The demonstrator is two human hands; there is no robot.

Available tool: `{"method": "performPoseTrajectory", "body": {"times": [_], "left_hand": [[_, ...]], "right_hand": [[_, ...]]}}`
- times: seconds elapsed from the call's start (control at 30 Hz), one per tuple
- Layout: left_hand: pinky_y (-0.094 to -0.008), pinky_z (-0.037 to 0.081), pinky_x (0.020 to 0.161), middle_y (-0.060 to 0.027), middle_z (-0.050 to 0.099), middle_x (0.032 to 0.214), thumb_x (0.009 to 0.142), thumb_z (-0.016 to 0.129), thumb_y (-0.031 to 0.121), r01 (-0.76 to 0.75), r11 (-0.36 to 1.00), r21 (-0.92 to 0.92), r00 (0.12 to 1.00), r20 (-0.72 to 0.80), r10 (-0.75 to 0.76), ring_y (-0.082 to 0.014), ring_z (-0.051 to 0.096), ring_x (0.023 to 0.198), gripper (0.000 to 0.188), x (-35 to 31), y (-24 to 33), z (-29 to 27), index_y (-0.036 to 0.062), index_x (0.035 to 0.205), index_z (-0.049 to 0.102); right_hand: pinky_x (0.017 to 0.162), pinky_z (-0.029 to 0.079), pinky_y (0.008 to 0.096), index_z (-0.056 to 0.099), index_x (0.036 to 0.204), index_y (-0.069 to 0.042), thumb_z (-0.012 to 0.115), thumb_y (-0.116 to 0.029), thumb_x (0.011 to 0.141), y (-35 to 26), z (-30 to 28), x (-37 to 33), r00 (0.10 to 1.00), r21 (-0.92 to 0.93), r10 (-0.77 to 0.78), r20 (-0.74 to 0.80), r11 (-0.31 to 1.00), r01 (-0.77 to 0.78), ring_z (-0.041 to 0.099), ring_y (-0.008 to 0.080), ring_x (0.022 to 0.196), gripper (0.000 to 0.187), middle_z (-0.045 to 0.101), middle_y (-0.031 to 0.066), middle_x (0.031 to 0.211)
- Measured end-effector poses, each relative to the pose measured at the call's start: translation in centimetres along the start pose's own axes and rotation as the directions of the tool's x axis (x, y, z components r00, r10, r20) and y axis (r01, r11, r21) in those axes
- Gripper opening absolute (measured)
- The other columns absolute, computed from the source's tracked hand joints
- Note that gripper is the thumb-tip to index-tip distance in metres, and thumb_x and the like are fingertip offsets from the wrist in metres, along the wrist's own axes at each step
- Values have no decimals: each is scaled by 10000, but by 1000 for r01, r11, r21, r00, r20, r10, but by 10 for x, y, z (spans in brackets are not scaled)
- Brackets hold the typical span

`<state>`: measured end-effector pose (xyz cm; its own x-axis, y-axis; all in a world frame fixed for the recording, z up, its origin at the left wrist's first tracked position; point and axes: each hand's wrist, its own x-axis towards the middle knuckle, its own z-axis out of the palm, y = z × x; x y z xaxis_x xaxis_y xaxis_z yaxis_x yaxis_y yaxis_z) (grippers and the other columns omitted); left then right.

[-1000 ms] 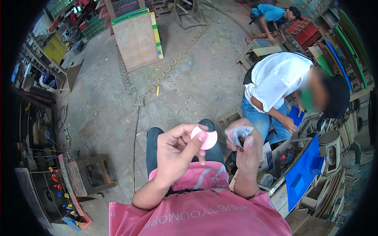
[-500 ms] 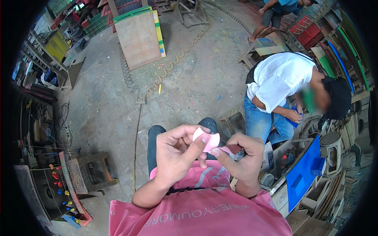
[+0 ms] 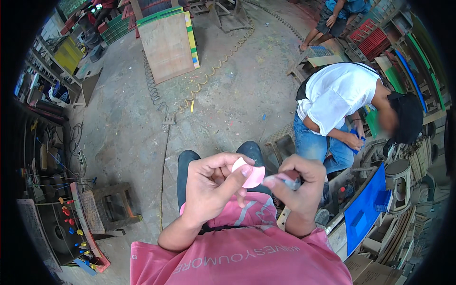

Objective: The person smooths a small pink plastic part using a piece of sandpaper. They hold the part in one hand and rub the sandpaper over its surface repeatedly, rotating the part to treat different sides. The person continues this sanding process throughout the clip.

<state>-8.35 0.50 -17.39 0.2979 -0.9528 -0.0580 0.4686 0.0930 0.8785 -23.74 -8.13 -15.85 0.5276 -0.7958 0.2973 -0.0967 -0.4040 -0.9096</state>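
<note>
My left hand (image 3: pixel 209 190) pinches a small flat pink piece with curved, notched edges (image 3: pixel 253 177) between thumb and fingers, above my lap. Close to its right side is my right hand (image 3: pixel 300 194), slightly smeared by motion. Its fingers are closed around a folded reddish-brown and grey sheet (image 3: pixel 291 175), which could be sandpaper, though its surface is too blurred to tell. A narrow gap separates the pink piece from my right thumb.
To my right a person in a white shirt (image 3: pixel 339 92) bends over a blue piece (image 3: pixel 355 140). A blue panel (image 3: pixel 363 213) lies nearer me. At left are a low stool (image 3: pixel 107 206) and a rack of coloured pieces (image 3: pixel 76 223). Ahead stand leaning boards (image 3: pixel 166 47) and coiled hoses (image 3: pixel 211 78).
My right hand has shifted a little to the right, away from the pink piece, with its sheet. The left hand stays nearly in place. A far person in blue has moved their arm.
</note>
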Motion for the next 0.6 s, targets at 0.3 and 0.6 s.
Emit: {"method": "performPoseTrajectory", "body": {"times": [0.3, 0.6], "left_hand": [[-210, 475, 428, -92, 624, 724, 885, 553, -12, 39, 999, -36, 993, 113, -34, -81, 581, 530, 137, -2, 1, -6, -85, 990, 602], [-215, 470, 421, -83, 618, 694, 899, 554, 28, 89, 994, -70, 988, 129, -80, -95, 578, 491, 148, 0, 3, -9, -80, 988, 602]], "right_hand": [[413, 316, 201, 551, 576, -30, 783, -74, 638, 0, -5, 9, 997, -50, -50, 60, 997, 53, 476, 32, 450, 244, 516, 12, 474], [424, 338, 197, 562, 588, -23, 785, -86, 648, -5, -2, 5, 991, 20, -62, 117, 998, 60, 512, 31, 476, 239, 541, 20, 488]]}}
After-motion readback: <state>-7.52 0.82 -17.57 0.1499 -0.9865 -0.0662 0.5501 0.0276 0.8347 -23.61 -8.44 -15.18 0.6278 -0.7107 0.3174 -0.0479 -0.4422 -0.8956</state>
